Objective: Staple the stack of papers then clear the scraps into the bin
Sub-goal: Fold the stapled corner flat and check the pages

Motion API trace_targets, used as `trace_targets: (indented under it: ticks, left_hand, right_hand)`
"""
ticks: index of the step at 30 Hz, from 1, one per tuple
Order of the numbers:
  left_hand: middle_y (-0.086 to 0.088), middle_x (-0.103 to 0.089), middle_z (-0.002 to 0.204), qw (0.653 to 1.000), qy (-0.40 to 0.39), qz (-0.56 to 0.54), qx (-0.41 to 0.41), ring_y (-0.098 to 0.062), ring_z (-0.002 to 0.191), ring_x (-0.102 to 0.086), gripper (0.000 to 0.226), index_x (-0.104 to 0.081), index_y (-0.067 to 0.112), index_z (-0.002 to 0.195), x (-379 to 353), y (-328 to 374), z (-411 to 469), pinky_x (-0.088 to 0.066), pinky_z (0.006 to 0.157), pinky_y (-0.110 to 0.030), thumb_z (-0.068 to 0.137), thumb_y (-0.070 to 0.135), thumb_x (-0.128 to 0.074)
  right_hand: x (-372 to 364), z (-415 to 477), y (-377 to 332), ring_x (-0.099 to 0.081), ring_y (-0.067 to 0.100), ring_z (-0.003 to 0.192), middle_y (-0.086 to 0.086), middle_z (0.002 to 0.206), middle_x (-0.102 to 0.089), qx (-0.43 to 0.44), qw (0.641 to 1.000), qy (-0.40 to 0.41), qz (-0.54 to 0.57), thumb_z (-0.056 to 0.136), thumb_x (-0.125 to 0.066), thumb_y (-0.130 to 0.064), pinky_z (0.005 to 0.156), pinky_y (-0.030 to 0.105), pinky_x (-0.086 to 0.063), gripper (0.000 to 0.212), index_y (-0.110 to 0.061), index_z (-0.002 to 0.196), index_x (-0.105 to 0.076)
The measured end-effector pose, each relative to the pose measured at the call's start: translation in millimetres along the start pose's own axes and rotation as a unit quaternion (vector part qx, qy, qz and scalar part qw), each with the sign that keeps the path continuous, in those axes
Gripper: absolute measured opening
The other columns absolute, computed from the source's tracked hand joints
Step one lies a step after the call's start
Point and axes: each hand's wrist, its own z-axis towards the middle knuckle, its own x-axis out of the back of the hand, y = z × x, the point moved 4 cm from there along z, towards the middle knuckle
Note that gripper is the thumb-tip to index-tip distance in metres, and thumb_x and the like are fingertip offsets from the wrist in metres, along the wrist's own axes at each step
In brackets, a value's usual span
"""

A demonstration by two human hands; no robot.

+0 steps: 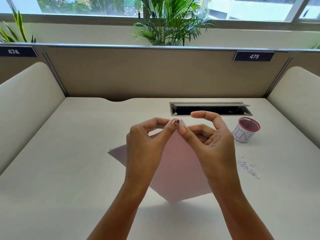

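A stack of pale pink papers [178, 163] is lifted off the white desk [69, 161], turned like a diamond with its far corner up. My left hand [145, 146] pinches that top corner between thumb and forefinger. My right hand [213, 142] touches the same corner with its thumb, forefinger arched above it, the other fingers curled under the sheets. A small red mesh cup labelled BIN [246, 130] stands to the right. Tiny paper scraps [248, 168] lie scattered on the desk below the bin. No stapler is visible.
An open cable slot [210, 109] is set into the desk behind my hands. Beige partition walls close the desk at the back [155, 73] and on both sides. Plants [171, 23] stand behind the partition by the window.
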Motion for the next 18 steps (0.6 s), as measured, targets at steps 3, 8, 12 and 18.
trace_targets:
  ticks: [3, 8, 12, 18]
  left_hand:
    - [0.02, -0.071, 0.078, 1.0, -0.002, -0.011, -0.001, 0.0, 0.076, -0.068, 0.028, -0.072, 0.032, 0.09, 0.0, -0.9, 0.3, -0.054, 0.064, -0.013, 0.074, 0.053, -0.061]
    - [0.025, -0.069, 0.081, 1.0, 0.007, -0.018, -0.006, 0.002, 0.077, -0.067, 0.022, -0.069, 0.036, 0.086, 0.8, -1.0, 3.1, -0.052, 0.062, -0.01, 0.075, 0.053, -0.059]
    - [0.024, -0.069, 0.09, 0.998, 0.036, 0.029, -0.051, -0.003, 0.089, -0.066, 0.018, -0.065, 0.041, 0.09, -1.7, -4.0, 6.0, -0.053, 0.074, -0.014, 0.079, 0.055, -0.061]
    - [0.018, -0.063, 0.109, 0.959, 0.14, 0.125, -0.213, 0.003, 0.105, -0.054, 0.022, -0.065, 0.034, 0.106, -7.4, -7.3, -14.3, -0.037, 0.094, -0.017, 0.085, 0.037, -0.067]
  right_hand:
    - [-0.1, 0.0, 0.0, -0.072, 0.018, 0.075, 0.0, 0.08, -0.074, -0.004, 1.0, 0.003, 0.007, 0.073, -0.071, -0.037, 0.072, 0.04, -0.059, 0.041, -0.024, 0.109, -0.055]
    - [-0.1, 1.5, 1.5, -0.071, 0.017, 0.08, -0.002, 0.086, -0.074, -0.008, 0.999, -0.029, 0.014, 0.081, -0.067, -0.024, 0.072, 0.034, -0.059, 0.031, -0.026, 0.11, -0.056]
    - [0.2, 2.6, 3.2, -0.071, 0.011, 0.082, -0.005, 0.086, -0.074, 0.011, 1.0, -0.01, -0.014, 0.08, -0.072, -0.02, 0.072, 0.027, -0.058, 0.034, -0.026, 0.109, -0.056]
    - [-5.2, -1.1, 5.5, -0.07, 0.006, 0.087, -0.006, 0.092, -0.072, 0.073, 0.992, 0.093, -0.031, 0.08, -0.072, -0.019, 0.076, 0.023, -0.059, 0.027, -0.016, 0.105, -0.061]
